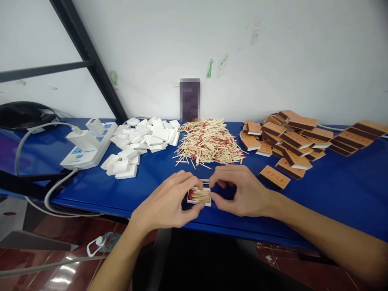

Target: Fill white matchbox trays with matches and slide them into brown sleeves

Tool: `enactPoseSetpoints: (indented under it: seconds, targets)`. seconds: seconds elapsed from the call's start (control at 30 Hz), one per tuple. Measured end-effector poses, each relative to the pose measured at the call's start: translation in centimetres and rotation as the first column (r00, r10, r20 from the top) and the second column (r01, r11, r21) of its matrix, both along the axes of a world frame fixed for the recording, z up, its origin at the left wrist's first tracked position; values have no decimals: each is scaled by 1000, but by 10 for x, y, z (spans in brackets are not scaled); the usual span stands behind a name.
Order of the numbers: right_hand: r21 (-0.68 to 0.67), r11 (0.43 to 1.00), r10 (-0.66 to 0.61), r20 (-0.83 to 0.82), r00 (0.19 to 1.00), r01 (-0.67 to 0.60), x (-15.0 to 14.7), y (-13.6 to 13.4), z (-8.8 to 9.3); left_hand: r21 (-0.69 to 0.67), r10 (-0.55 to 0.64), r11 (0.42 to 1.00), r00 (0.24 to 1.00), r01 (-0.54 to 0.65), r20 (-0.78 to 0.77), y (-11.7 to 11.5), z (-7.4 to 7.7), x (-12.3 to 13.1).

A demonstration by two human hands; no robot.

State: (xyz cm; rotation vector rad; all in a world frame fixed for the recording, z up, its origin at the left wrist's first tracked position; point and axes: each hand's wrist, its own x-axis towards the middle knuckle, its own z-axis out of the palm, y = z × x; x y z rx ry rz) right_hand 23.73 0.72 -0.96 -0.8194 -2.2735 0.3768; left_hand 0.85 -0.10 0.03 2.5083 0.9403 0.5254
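A small white tray [199, 201] filled with red-tipped matches lies near the front edge of the blue table. My left hand [174, 198] grips the tray's left part between thumb and fingers. At the tray's right end, my right hand [239, 190] has its thumb and index finger apart, close to the matches; nothing shows between them. A few loose matches [205, 182] lie just behind the tray, between both hands. Beyond my hands is a large heap of matches [212, 143].
White trays [145, 135] are piled at the back left, beside a power strip [87, 151] with cables. Orange-and-brown matchbox sleeves [295, 139] lie heaped on the right. A pixelated dark upright object [190, 99] leans on the wall. A black frame [87, 56] stands left.
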Motion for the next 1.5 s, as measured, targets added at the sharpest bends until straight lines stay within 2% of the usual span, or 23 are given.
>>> enactPoseSetpoints:
  seconds: [0.2,0.43,0.63,0.73,0.83,0.93,1.17,1.33,1.5]
  targets:
    - [-11,988,-144,266,953,153,3,6,2,16,-12,1000,1000,12,-4,-2,3,1]
    - [-200,967,-95,301,949,160,6,14,-3,-9,0,1000,1000,0,2,-1,3,1]
    - [-313,909,-126,424,897,276,10,13,11,-25,13,1000,1000,-13,11,-2,2,1]
    - [-338,900,-97,456,884,274,10,14,22,-13,7,1000,1000,-7,11,-2,2,1]
    - [-350,895,-44,546,837,276,8,17,33,-7,10,1000,1000,-10,14,-2,2,1]
    - [-335,913,8,589,808,235,4,19,41,-12,8,1000,1000,-8,24,-2,2,0]
    - [-267,940,9,644,765,214,0,19,37,-71,-3,997,999,6,42,-2,3,-2]
    - [-305,931,35,620,783,200,9,22,41,-75,-8,997,999,12,46,-1,3,-2]
    - [-301,947,55,506,861,116,7,21,49,-102,-13,995,999,18,46,-1,2,-4]
